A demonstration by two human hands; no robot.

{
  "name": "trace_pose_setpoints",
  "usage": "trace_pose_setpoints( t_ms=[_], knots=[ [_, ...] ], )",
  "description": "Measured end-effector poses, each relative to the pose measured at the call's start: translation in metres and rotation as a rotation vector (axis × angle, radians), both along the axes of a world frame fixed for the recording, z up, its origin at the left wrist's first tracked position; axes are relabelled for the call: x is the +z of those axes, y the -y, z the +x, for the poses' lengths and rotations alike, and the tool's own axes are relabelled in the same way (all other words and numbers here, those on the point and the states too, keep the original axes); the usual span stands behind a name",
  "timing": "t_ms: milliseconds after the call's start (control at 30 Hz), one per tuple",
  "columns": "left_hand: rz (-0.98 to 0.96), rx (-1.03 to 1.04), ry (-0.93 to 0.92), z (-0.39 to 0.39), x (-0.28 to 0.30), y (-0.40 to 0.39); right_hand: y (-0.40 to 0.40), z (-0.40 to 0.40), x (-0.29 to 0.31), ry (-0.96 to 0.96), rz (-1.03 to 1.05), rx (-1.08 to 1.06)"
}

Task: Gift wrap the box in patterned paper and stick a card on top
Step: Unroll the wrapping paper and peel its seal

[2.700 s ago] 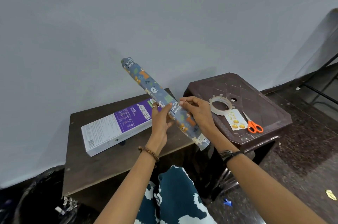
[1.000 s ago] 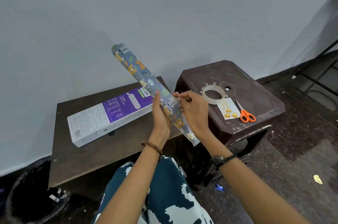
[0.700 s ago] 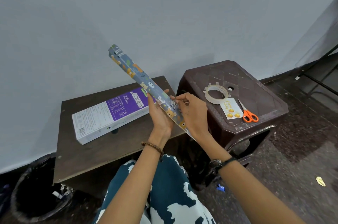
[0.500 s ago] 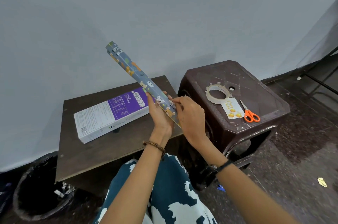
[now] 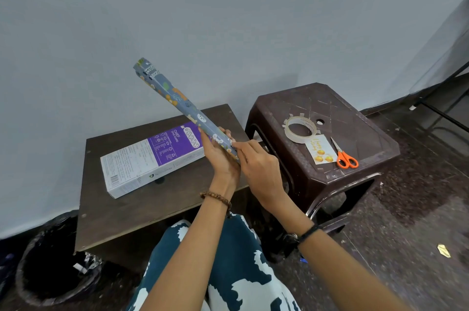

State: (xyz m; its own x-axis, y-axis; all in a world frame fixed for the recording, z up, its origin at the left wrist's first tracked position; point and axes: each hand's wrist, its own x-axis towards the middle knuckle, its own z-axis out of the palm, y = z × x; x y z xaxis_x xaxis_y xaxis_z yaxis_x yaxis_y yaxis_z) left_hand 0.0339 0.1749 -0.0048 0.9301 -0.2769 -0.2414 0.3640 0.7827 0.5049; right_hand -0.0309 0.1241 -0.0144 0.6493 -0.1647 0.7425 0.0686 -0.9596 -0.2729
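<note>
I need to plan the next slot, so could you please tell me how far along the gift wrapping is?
Nothing looks wrapped: the white and purple cardboard box lies bare on the dark table. In hand: the left hand holds the rolled blue patterned paper while the right hand picks at it. Left: unrolling, wrapping, and sticking on the small white card.

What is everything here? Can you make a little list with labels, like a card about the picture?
paper roll: patterned, rolled, tilted up
left hand: grips the roll's lower end
right hand: fingers pinch at the roll's lower end
box: purple and white, lies flat on the wooden table, unwrapped
tape: on the plastic stool
card: beside the tape
scissors: orange handles, touching the card's edge
</note>
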Motion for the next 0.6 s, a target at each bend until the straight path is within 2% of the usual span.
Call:
trace_pose_setpoints(
  t_ms=[367,500,600],
  knots=[
    [-0.003,-0.004,-0.023,-0.006,0.004,0.007,0.013,-0.009,0.001,-0.002,-0.295,0.058],
    [-0.009,-0.004,-0.041,-0.006,0.004,0.008,0.014,-0.010,0.004,-0.004,-0.342,0.064],
    [0.017,0.027,-0.089,-0.003,0.004,0.006,0.010,-0.014,0.011,0.068,-0.352,0.053]
  ],
)
